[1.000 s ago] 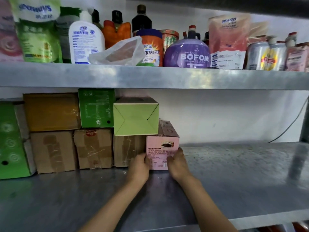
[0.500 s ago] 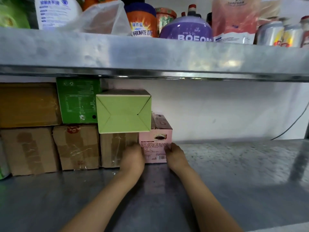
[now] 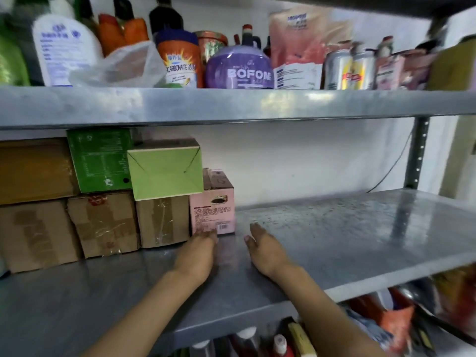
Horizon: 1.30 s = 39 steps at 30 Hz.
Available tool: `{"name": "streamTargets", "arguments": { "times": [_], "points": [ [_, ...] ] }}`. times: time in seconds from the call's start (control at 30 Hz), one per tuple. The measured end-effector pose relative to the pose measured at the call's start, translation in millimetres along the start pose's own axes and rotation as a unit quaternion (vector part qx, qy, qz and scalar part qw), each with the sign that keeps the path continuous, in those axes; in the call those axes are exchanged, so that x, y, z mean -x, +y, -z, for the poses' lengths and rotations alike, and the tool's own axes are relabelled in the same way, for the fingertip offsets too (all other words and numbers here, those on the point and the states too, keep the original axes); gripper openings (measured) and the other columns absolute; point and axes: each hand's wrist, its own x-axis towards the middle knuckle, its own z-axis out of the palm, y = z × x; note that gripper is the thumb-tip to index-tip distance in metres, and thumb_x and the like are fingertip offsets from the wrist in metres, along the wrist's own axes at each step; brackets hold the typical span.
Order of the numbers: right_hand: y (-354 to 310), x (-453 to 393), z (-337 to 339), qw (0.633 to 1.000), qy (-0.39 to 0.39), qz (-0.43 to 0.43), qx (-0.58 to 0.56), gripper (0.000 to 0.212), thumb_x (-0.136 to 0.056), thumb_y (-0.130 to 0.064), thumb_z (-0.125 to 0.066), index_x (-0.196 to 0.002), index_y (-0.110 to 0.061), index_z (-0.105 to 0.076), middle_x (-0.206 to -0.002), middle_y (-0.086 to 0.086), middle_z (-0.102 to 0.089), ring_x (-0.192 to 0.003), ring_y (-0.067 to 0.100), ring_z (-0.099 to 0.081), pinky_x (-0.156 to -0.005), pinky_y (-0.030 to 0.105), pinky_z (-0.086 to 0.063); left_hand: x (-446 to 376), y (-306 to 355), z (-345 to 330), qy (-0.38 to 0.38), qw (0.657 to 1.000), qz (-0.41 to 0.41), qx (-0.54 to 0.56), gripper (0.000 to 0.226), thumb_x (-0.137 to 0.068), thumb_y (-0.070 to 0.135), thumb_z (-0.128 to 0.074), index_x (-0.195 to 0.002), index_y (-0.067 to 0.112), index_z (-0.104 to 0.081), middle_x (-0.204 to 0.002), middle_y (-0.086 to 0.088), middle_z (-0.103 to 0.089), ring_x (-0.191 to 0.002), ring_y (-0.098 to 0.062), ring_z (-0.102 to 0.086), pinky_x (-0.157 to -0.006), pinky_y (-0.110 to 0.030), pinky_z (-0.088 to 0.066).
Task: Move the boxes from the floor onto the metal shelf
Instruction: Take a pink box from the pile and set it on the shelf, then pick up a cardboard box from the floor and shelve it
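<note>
Right, the pink box sits on the metal shelf, at the right end of the bottom row, touching the taped brown carton on its left. A light green box is stacked on that carton and overhangs the pink box's upper left corner. Further left there's a dark green box on top of another brown carton, then a yellowish box over one more brown carton at the frame's edge.

The left hand reaches forward, fingers extended, fingertips at the lower left corner of the pink box; motion blur hides whether they actually touch it. The right hand is apart from the box, fingers straight and relaxed, low over the bare shelf surface, holding nothing.

Up on the higher shelf: a purple BOFON bottle, an orange tub, a white bottle, a crumpled plastic bag, a pink pouch and cans.
</note>
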Motion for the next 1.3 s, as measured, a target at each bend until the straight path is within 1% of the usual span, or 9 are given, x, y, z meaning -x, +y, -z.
{"name": "streamTargets", "arguments": {
  "times": [0.2, 0.4, 0.5, 0.57, 0.7, 0.87, 1.07, 1.17, 1.3],
  "points": [
    [29.3, 90.4, 47.1, 0.989, 0.054, 0.047, 0.126, 0.054, -0.106, -0.031, -0.027, -0.155, -0.01, -0.017, -0.163, 0.006, -0.011, -0.15, 0.017, -0.01, -0.119, 0.024, -0.001, 38.0, 59.5, -4.4, 0.045, 0.994, -0.098, 0.001, 0.051, -0.104, 0.025, -0.023, -0.152, 0.008, -0.018, -0.16, -0.006, -0.011, -0.148, -0.018, -0.001, -0.114, -0.023, 0.005],
    [69.3, 176.0, 81.0, 0.971, 0.115, 0.024, 0.206, 0.055, -0.106, -0.029, -0.027, -0.155, -0.009, -0.014, -0.163, 0.008, -0.009, -0.151, 0.016, -0.006, -0.112, 0.019, 0.014, 73.2, 126.5, -23.5, 0.036, 0.979, -0.196, 0.034, 0.056, -0.102, 0.036, -0.01, -0.153, 0.01, -0.01, -0.16, 0.0, -0.004, -0.145, -0.01, 0.011, -0.114, -0.023, 0.007],
    [95.6, 222.4, 93.8, 0.964, 0.128, 0.003, 0.231, 0.056, -0.105, -0.031, -0.028, -0.155, -0.009, -0.016, -0.163, 0.009, -0.011, -0.151, 0.018, -0.006, -0.108, 0.021, 0.022, 94.6, 163.4, -41.6, 0.05, 0.963, -0.262, 0.038, 0.066, -0.098, 0.042, -0.001, -0.151, 0.008, -0.02, -0.159, -0.002, -0.015, -0.144, -0.012, 0.004, -0.116, -0.026, 0.0],
    [113.7, 251.2, 99.1, 0.963, 0.127, -0.015, 0.239, 0.057, -0.104, -0.033, -0.027, -0.155, -0.009, -0.017, -0.163, 0.008, -0.011, -0.151, 0.018, -0.006, -0.11, 0.022, 0.021, 108.7, 184.9, -55.9, 0.037, 0.954, -0.295, 0.04, 0.075, -0.096, 0.048, 0.002, -0.147, 0.004, -0.031, -0.155, -0.006, -0.028, -0.144, -0.015, -0.008, -0.117, -0.034, -0.011],
    [152.9, 312.8, 99.8, 0.961, 0.133, -0.075, 0.232, 0.064, -0.099, -0.042, -0.012, -0.155, -0.011, -0.017, -0.163, 0.006, -0.009, -0.151, 0.015, -0.005, -0.114, 0.022, 0.014, 136.8, 234.6, -84.7, 0.026, 0.934, -0.354, 0.032, 0.058, -0.098, 0.032, -0.02, -0.14, -0.002, -0.04, -0.149, -0.014, -0.038, -0.141, -0.024, -0.028, -0.116, -0.037, -0.023],
    [208.1, 380.7, 81.7, 0.958, 0.13, -0.152, 0.206, 0.062, -0.1, -0.039, -0.016, -0.154, -0.011, -0.021, -0.162, 0.007, -0.016, -0.151, 0.018, -0.01, -0.118, 0.026, 0.008, 174.2, 285.8, -135.4, -0.022, 0.913, -0.403, 0.056, 0.063, -0.095, 0.034, -0.01, -0.147, 0.001, -0.027, -0.155, -0.011, -0.025, -0.146, -0.021, -0.014, -0.118, -0.04, -0.021],
    [258.7, 444.6, 46.3, 0.949, 0.112, -0.229, 0.188, 0.072, -0.092, -0.043, -0.014, -0.151, -0.005, -0.03, -0.158, 0.013, -0.027, -0.148, 0.025, -0.024, -0.117, 0.034, 0.004, 226.9, 322.3, -207.6, -0.08, 0.904, -0.408, 0.101, 0.067, -0.095, 0.043, -0.001, -0.152, 0.011, -0.016, -0.159, 0.001, -0.011, -0.146, -0.011, 0.0, -0.115, -0.026, -0.001],
    [279.8, 480.9, 23.2, 0.94, 0.105, -0.284, 0.157, 0.072, -0.093, -0.045, -0.01, -0.154, -0.008, -0.02, -0.162, 0.009, -0.016, -0.151, 0.02, -0.012, -0.116, 0.026, 0.01, 257.3, 329.5, -248.3, -0.134, 0.893, -0.415, 0.112, 0.064, -0.099, 0.042, -0.005, -0.151, 0.008, -0.016, -0.159, -0.003, -0.013, -0.144, -0.01, 0.002, -0.115, -0.025, 0.001],
    [302.5, 537.4, -2.9, 0.917, 0.091, -0.374, 0.106, 0.06, -0.103, -0.034, -0.032, -0.155, -0.01, -0.015, -0.163, 0.008, -0.01, -0.151, 0.019, -0.007, -0.121, 0.029, 0.001, 299.1, 341.9, -296.3, -0.208, 0.88, -0.409, 0.121, 0.064, -0.098, 0.042, -0.002, -0.152, 0.008, -0.011, -0.16, -0.003, -0.01, -0.146, -0.011, 0.004, -0.115, -0.024, 0.003]
  ]
}}
